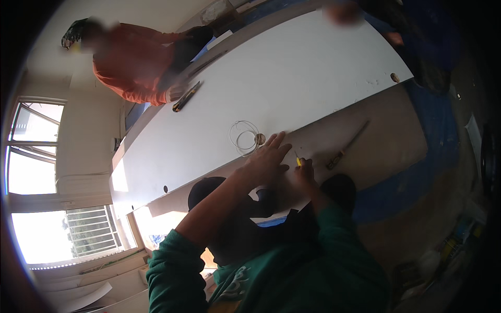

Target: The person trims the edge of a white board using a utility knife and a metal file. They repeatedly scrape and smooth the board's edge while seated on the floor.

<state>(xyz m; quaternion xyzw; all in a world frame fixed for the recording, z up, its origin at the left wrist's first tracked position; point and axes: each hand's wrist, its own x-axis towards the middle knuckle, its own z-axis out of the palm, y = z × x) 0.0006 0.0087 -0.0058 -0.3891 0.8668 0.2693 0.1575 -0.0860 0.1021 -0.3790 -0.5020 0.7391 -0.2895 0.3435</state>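
Note:
My left hand [265, 160] lies flat with its fingers stretched out at the near edge of a long white panel [292, 68]. Its fingertips are beside a round hole [260, 139] in that edge. A loose coil of thin pale wire [244, 139] rests on the panel, partly overlapping the hole. Just right of the left hand, my right hand [304, 172] is closed around a small yellow tool [299, 162] with a thin tip pointing up and away; its exact kind is too small to tell. To its right lies a long-shafted screwdriver [334, 160] on a brownish surface.
Across the panel, a person in an orange top [133, 62] rests a hand near a black and yellow hand tool [186, 97]. Another person's blurred hand [343, 13] is at the far end. More holes [394, 77] mark the panel's edge. Blue sheeting [386, 201] covers floor at right.

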